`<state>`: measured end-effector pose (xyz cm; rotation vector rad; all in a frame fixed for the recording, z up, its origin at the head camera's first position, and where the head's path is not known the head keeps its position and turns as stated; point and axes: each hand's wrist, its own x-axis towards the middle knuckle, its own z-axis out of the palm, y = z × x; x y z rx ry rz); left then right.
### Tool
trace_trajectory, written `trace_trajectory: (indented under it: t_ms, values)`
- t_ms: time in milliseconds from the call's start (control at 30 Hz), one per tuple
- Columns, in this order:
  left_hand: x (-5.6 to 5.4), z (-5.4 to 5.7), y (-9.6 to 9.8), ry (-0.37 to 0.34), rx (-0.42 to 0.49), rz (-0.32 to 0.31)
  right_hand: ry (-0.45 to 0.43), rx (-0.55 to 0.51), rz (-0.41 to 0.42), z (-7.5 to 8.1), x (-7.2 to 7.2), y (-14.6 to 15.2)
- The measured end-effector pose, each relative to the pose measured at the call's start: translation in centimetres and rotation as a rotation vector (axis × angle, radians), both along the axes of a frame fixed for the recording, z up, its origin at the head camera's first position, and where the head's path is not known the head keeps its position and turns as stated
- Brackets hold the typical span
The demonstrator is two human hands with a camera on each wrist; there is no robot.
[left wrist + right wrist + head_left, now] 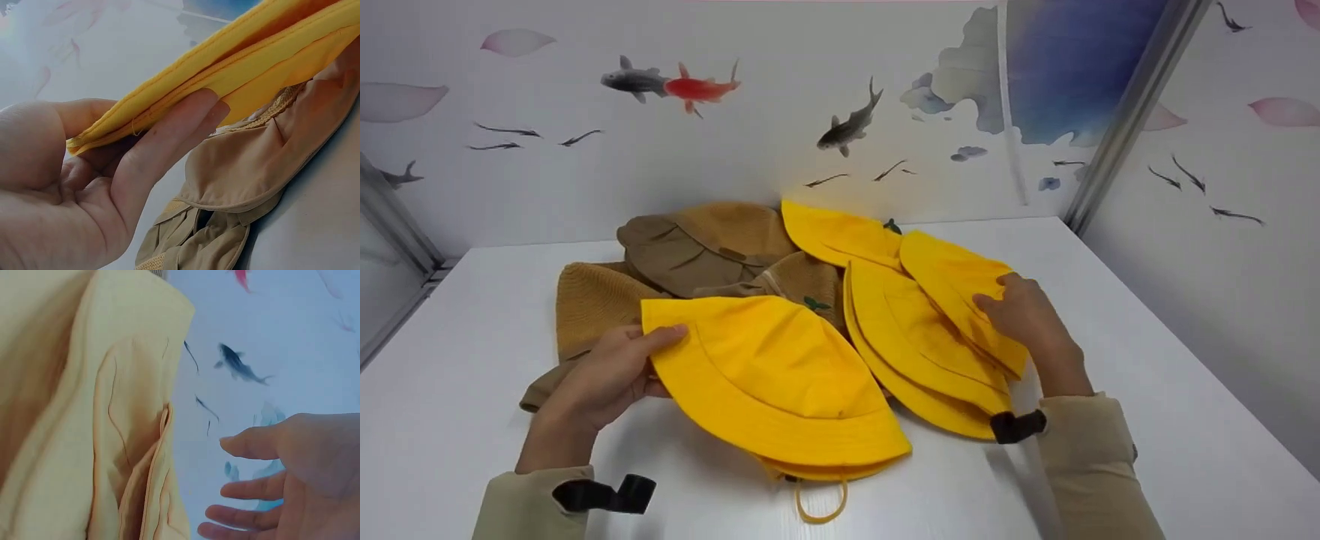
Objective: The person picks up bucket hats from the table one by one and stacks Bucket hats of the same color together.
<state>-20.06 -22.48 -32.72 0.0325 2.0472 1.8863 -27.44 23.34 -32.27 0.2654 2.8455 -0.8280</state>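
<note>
My left hand (611, 375) pinches the brim corner of a folded yellow bucket hat (787, 367), thumb on top and fingers beneath. The hat is raised at the near side of the table, and a chin cord (821, 517) loops below its brim. In the left wrist view, the doubled brim edge (185, 79) lies between thumb and fingers. Over at the right, my right hand (1031, 322) is beside a folded yellow hat (960, 292), overlapping it in the head view. The right wrist view shows that hand's fingers (253, 489) spread loosely, apart from the yellow cloth (135, 382).
Other yellow hats (915, 337) lie overlapped on the right of the white table (1155, 360). Brown hats (697, 255) are heaped at the left and back, partly behind the held hat. A wall (765, 157) printed with fish stands behind; another rises at right.
</note>
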Motion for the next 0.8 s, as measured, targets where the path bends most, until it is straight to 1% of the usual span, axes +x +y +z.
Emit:
trace_trajectory:
  t_ms: [167,233,333,600,800]
  values:
    - [-0.1,-0.2,0.0,0.01,-0.007,0.002,-0.144,-0.033,-0.111,-0.9,-0.1,2.9]
    - [-0.1,-0.2,0.0,0.014,-0.008,0.001,-0.192,-0.047,-0.137,-1.2,-0.1,3.5]
    - [-0.1,-0.3,0.0,0.017,-0.008,0.002,-0.231,-0.066,-0.161,-1.6,0.1,4.0]
    - [0.0,-0.2,-0.1,0.015,-0.004,0.008,-0.255,-0.107,-0.13,-2.2,0.2,4.7]
    - [0.1,-0.4,-0.3,0.011,0.007,0.005,-0.274,-0.077,-0.11,-2.8,-0.1,5.3]
